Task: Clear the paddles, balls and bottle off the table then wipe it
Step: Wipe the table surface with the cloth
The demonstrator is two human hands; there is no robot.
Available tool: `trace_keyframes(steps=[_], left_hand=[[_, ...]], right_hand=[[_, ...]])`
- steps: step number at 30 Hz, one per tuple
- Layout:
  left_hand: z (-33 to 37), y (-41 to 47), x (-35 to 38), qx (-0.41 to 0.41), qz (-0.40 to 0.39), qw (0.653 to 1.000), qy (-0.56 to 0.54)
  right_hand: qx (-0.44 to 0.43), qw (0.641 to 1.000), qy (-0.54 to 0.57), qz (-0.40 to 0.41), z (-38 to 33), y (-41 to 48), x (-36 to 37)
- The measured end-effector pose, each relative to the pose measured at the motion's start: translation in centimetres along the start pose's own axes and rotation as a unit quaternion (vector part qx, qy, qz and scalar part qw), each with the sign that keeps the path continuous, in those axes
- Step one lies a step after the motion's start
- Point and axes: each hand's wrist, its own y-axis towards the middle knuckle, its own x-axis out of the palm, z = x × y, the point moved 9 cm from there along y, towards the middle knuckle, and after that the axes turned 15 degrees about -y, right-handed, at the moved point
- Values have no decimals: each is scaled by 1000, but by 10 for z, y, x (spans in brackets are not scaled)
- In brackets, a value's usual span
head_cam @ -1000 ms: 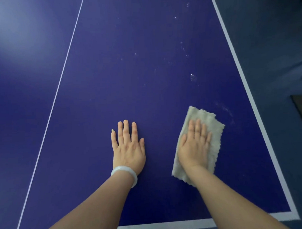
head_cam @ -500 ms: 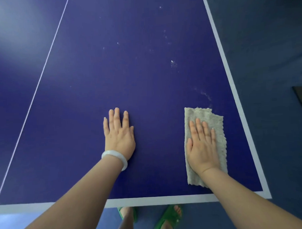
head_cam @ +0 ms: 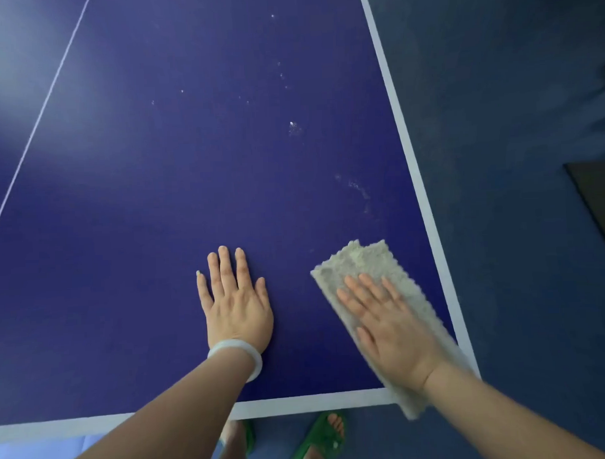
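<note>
Deep blue worktop [head_cam: 189, 164] fills most of what I see, and both my hands lie flat on it, well apart from each other. My left hand [head_cam: 235, 307] rests palm down on the bare surface, fingers straight and slightly spread, gripping nothing. A pale bracelet [head_cam: 240, 355] sits round that wrist.

My right hand [head_cam: 390, 332] is also flat, fingers straight and pointing up and to the left, and it presses down on a beige cloth [head_cam: 367, 261]. I am not pinching the cloth, only weighing on it with palm and fingers. The cloth is folded into a long strip that runs at a slant near the right corner closest to me. Its far end shows beyond my fingertips, and its near end crosses the white border line [head_cam: 317, 400] and hangs just over the worktop's edge beside my wrist.

Farther up the worktop, white specks [head_cam: 293, 126] are scattered over the blue, and a faint whitish smear [head_cam: 358, 189] lies between them and the cloth, near the right border. A thin white centre line [head_cam: 43, 111] runs away from me on the left.

Below the near edge I can see my feet in green sandals [head_cam: 318, 438] on the dark blue floor [head_cam: 513, 119]. A darker mat [head_cam: 598, 198] shows at the right edge of my view, well apart from the worktop.
</note>
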Motion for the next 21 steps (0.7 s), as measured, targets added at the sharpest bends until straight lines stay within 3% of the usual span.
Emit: trace_keyframes(steps=[2,4,6,8,11,14,17,21], left_hand=[[-1,1,0,-2,4,1000,5],[-2,2,0,-4,6,1000,7],[0,2,-1,0,9,1000,3],[-1,2,-1,1,13,1000,1],[-3,2,0,-2,19,1000,2],[-4,3,1,-4,19,1000,-2],[-4,3,0,-6,19,1000,-6],[-5,2,-1,-5,24,1000,-13]], right_hand=[[57,998,0,-15,47,18,6],[178,983,21,-39,83,42,8],[258,964,49,-46,83,57,5],[221,973,62,-25,47,59,-3],[67,997,43,0,-10,19,-6],[2,999,35,9,2,-22,4],[40,999,9,0,58,-12,13],[214,975,28,-46,129,33,21]])
